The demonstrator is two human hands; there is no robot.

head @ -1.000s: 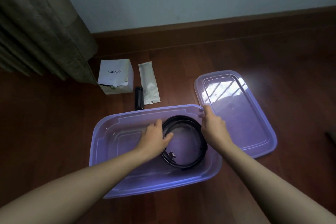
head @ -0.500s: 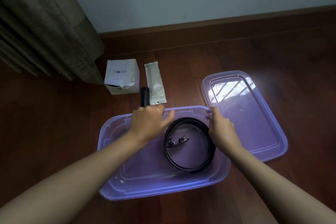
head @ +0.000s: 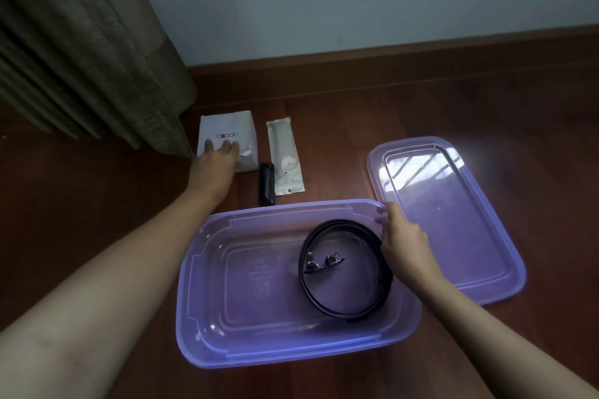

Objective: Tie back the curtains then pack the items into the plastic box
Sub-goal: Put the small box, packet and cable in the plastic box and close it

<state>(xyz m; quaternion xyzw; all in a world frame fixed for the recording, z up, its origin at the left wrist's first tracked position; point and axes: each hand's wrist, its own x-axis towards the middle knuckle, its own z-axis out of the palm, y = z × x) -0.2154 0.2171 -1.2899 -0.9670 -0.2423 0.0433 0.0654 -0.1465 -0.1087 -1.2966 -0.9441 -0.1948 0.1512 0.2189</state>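
1. Left hand [head: 217, 157], fingers spread wide, rests on the white printed paper packet [head: 228, 125] on the floor [head: 97, 236] by the curtain [head: 97, 58].
2. Right hand [head: 403, 244] grips the translucent purple plastic box [head: 275, 356] at its far right corner.
3. Packet looks light, crushable: lift by its sides.

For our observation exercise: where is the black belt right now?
Head view: the black belt lies coiled in the right half of the purple plastic box, beside the right hand.
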